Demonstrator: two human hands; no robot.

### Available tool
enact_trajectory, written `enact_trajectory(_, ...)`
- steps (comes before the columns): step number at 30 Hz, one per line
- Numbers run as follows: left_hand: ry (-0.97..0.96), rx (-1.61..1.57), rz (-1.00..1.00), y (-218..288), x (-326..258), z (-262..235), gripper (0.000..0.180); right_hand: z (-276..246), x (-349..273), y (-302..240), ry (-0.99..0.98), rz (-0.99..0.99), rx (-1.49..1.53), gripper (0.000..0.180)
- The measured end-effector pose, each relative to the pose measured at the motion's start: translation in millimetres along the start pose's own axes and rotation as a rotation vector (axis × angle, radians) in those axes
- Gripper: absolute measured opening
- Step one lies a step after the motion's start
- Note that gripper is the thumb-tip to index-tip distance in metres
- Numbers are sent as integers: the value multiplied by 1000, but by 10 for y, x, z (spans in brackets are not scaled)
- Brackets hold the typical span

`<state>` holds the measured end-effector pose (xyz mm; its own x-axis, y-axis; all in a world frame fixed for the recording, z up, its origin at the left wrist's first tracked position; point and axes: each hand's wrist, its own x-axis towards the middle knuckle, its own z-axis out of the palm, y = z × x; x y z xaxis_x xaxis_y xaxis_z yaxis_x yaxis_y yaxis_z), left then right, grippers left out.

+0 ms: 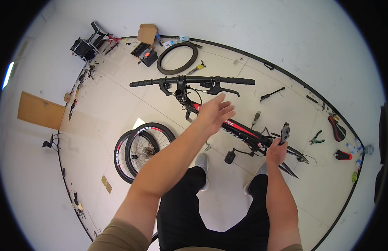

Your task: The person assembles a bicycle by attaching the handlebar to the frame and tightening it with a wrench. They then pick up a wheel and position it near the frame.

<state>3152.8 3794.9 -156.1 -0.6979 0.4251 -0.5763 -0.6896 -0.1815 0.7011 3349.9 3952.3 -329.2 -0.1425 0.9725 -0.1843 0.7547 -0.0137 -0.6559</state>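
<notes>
Bicycle frame (245, 133): black and red, in front of the person's shoes (202, 163), handlebar (194, 79) attached. Left hand (214, 113): fingers extended, over the frame (contact cannot be told). Right hand (277, 152): wrapped around grey tool (284, 131), near frame's rear.

The left hand (213, 114) extends, fingers uncurled; the right hand (277, 152) grips.

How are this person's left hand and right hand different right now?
The left hand is open with its fingers stretched out, while the right hand is curled shut.
The left hand shows nothing in it; the right hand grips a grey tool.
The left hand is closer to the handlebar than the right hand is.
Both hands are bare.
</notes>
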Motion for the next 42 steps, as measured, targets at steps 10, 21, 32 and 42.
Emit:
enact_trajectory(10,7,-596,76,-236,1072,288,36,58,-39,-8,-7,1,-11,44)
enact_trajectory(21,-357,-338,-56,-557,381,-585,42,148,-62,23,20,-38,64,40)
enact_trajectory(32,-181,197,-256,-263,-245,-1809,31,296,269,106,-250,75,593,30)
enact_trajectory(42,341,1670,324,898,-665,-1878,90,54,-73,-331,-337,313,781,23)
